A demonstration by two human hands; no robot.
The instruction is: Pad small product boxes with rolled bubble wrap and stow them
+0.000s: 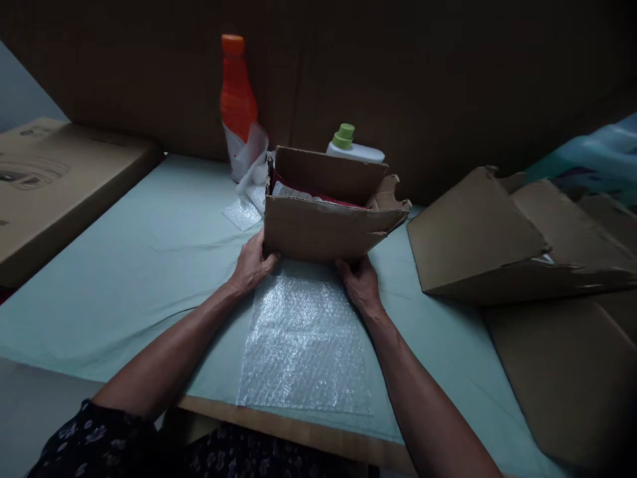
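Observation:
Both of my hands grip a small open cardboard box (318, 229) by its lower part. My left hand (252, 265) holds the lower left corner, thumb on the near side. My right hand (361, 282) is at the lower right, its fingers partly hidden under the box. Something red and something whitish show inside; I cannot make out what they are. A sheet of bubble wrap (303, 345) lies flat on the table between my forearms, its far end close to the box's underside.
An orange bottle (239, 99), partly wrapped in bubble wrap, stands behind on the left. A white bottle with a green cap (355, 149) is behind the box. Open cardboard boxes (472, 239) stand right; a large flat carton (74, 179) lies left on the pale green cloth (164, 245).

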